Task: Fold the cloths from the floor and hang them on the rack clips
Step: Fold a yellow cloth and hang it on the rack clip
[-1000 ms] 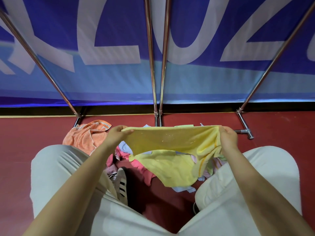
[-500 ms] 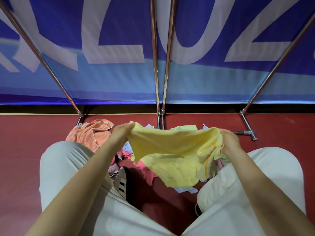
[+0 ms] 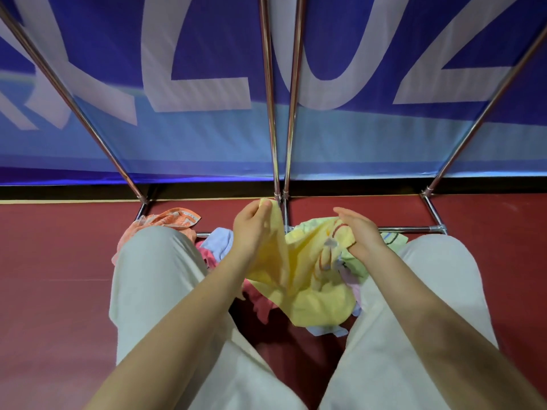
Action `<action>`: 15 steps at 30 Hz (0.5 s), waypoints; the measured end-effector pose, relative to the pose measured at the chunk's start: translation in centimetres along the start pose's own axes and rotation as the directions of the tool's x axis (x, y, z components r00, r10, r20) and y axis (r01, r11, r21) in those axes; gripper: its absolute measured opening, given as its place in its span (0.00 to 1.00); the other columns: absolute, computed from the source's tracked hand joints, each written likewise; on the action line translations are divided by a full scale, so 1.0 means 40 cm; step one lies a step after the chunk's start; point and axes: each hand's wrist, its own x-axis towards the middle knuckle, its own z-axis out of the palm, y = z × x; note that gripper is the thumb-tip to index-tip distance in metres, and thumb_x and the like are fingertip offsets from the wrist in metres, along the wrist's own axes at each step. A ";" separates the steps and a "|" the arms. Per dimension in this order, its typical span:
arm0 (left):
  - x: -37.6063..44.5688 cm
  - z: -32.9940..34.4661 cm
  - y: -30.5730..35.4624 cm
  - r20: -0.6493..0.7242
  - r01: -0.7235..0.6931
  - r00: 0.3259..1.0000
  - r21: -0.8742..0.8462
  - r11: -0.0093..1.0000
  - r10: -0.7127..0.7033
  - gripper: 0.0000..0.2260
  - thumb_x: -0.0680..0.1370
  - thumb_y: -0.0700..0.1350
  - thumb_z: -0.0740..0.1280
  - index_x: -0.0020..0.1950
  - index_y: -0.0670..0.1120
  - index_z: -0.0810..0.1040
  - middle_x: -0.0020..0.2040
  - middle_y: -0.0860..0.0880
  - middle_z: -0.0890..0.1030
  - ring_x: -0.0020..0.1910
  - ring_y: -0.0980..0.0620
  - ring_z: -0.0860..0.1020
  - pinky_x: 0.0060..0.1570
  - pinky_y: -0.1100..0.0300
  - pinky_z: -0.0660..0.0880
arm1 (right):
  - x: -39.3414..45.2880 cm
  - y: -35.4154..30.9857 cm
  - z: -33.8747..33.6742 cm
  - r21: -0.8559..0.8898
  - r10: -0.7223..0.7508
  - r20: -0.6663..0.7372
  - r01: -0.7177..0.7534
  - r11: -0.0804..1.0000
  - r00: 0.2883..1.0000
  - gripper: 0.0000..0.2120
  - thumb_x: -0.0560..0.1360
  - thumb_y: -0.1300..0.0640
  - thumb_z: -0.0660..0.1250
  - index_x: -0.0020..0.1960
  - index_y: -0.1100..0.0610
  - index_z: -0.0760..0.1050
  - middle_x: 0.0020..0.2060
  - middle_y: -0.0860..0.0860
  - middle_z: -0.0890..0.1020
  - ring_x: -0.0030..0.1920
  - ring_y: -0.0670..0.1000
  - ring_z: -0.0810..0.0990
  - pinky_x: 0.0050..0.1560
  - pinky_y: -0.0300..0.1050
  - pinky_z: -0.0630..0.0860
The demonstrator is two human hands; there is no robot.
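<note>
Loosely down-hanging yellow cloth (image 3: 299, 279)

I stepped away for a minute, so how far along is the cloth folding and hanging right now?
Nothing looks finished: no hung cloth shows on the rack poles, and the clips are out of view. In hand is the yellow cloth, pinched by the left hand and gripped by the right hand, not yet folded flat. Left on the floor: the orange cloth, the blue cloth, pink ones.
</note>
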 end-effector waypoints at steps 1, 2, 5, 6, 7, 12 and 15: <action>0.002 0.004 -0.005 0.000 -0.009 1.000 0.015 1.000 0.009 0.10 0.81 0.43 0.64 0.41 0.48 0.80 0.39 0.50 0.77 0.40 0.53 0.73 0.43 0.56 0.72 | -0.004 -0.006 0.008 0.090 0.012 0.036 -0.015 0.996 0.999 0.10 0.79 0.64 0.61 0.56 0.59 0.78 0.44 0.53 0.82 0.46 0.49 0.80 0.50 0.42 0.76; 0.005 0.008 -0.010 0.001 -0.011 1.000 0.022 1.000 0.011 0.10 0.80 0.45 0.64 0.41 0.51 0.81 0.40 0.51 0.78 0.42 0.52 0.74 0.46 0.53 0.72 | -0.010 -0.012 0.017 0.199 0.013 0.087 -0.030 0.980 0.996 0.09 0.79 0.65 0.61 0.55 0.60 0.77 0.36 0.52 0.82 0.38 0.48 0.80 0.43 0.39 0.78; 0.004 0.029 -0.010 0.010 0.026 1.000 -0.017 1.000 -0.026 0.09 0.81 0.47 0.64 0.43 0.51 0.82 0.41 0.50 0.79 0.44 0.51 0.74 0.47 0.54 0.71 | -0.043 -0.037 0.046 0.412 -0.064 0.178 -0.015 0.911 0.982 0.07 0.77 0.68 0.61 0.54 0.65 0.75 0.31 0.54 0.80 0.33 0.49 0.80 0.38 0.39 0.79; 0.003 0.037 -0.008 0.014 0.036 0.999 -0.036 0.999 -0.036 0.10 0.81 0.47 0.64 0.44 0.50 0.82 0.41 0.49 0.79 0.44 0.50 0.74 0.46 0.54 0.71 | -0.051 -0.041 0.052 0.442 -0.092 0.197 -0.004 0.897 0.976 0.07 0.77 0.69 0.61 0.53 0.66 0.75 0.32 0.55 0.81 0.34 0.50 0.81 0.40 0.39 0.79; 0.000 0.045 -0.005 0.028 0.040 0.999 -0.062 0.997 -0.038 0.10 0.81 0.46 0.63 0.45 0.49 0.82 0.41 0.48 0.79 0.43 0.50 0.75 0.45 0.55 0.71 | -0.062 -0.047 0.058 0.458 -0.118 0.222 0.003 0.889 0.968 0.07 0.77 0.69 0.61 0.53 0.66 0.75 0.34 0.55 0.81 0.36 0.50 0.81 0.42 0.39 0.79; -0.007 0.073 -0.001 0.104 0.053 0.994 -0.150 0.987 -0.038 0.10 0.81 0.45 0.62 0.49 0.46 0.83 0.43 0.46 0.82 0.44 0.49 0.78 0.45 0.56 0.75 | -0.096 -0.065 0.073 0.447 -0.219 0.258 0.085 0.890 0.941 0.14 0.76 0.73 0.58 0.58 0.65 0.75 0.42 0.57 0.83 0.45 0.49 0.83 0.49 0.36 0.78; -0.012 0.092 -0.002 0.162 0.083 0.985 -0.198 0.977 -0.051 0.10 0.82 0.44 0.61 0.49 0.45 0.82 0.42 0.47 0.83 0.42 0.50 0.79 0.43 0.59 0.76 | -0.108 -0.059 0.077 0.166 -0.277 0.233 0.243 0.956 0.932 0.14 0.75 0.71 0.63 0.59 0.62 0.77 0.46 0.55 0.84 0.48 0.48 0.83 0.50 0.37 0.78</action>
